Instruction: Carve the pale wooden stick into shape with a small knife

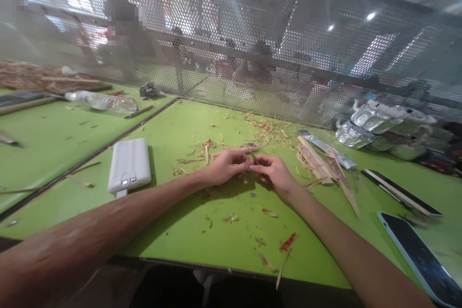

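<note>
My left hand (228, 166) and my right hand (273, 172) meet above the green table (224, 231), fingertips pinched together and nearly touching. A thin brownish sliver shows at the fingers, too small and covered for me to name. Just behind the hands lies a pale wooden strip (236, 150) with a darker end. Curled wood shavings (267, 127) are scattered beyond it. To the right of my right hand rests a small pile of split wood pieces (317, 161), beside a metal ruler (327, 148).
A white power bank (130, 164) with a plugged cable sits to the left. At right lie a phone (418, 255), a dark flat bar (402, 192) and plastic-wrapped bundles (382, 125). A perforated metal screen (231, 53) bounds the back. A clear plastic bottle (103, 102) lies far left.
</note>
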A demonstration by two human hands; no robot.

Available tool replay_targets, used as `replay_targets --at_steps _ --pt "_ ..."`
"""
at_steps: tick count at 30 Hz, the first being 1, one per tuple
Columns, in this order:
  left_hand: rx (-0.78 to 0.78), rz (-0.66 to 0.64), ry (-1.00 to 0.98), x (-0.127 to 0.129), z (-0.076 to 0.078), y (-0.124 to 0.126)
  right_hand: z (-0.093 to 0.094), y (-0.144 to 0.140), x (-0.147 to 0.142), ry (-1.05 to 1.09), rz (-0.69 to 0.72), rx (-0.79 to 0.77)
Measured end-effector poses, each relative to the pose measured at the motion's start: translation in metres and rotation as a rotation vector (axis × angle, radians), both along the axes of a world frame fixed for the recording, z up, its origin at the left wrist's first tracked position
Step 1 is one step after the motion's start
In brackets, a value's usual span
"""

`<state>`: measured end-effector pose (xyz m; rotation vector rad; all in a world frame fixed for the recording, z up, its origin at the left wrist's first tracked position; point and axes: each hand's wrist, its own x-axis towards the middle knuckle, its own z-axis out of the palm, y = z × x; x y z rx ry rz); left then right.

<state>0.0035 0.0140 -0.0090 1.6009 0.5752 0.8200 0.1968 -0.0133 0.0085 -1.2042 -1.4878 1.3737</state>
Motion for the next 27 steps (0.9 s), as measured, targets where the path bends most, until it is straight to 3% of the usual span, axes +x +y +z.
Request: replay_targets --at_steps 5,12,19,27 --pt "-0.024 0.102 0.054 0.002 -0.005 0.004 0.001 0.001 0.001 -0.101 0.012 0.058" --pt "-0.016 0.123 0.061 0.004 -0.004 0.002 -0.002 0.002 -0.001 -0.141 0.000 0.144" --pt "-0.012 0.054 0.067 0.003 0.000 -0.001 0.007 -0.002 0.001 -0.168 0.025 0.183" --pt "-0.016 0.106 0.077 0.005 -0.008 0.003 0.007 -0.002 -0.001 -0.224 0.024 0.244"
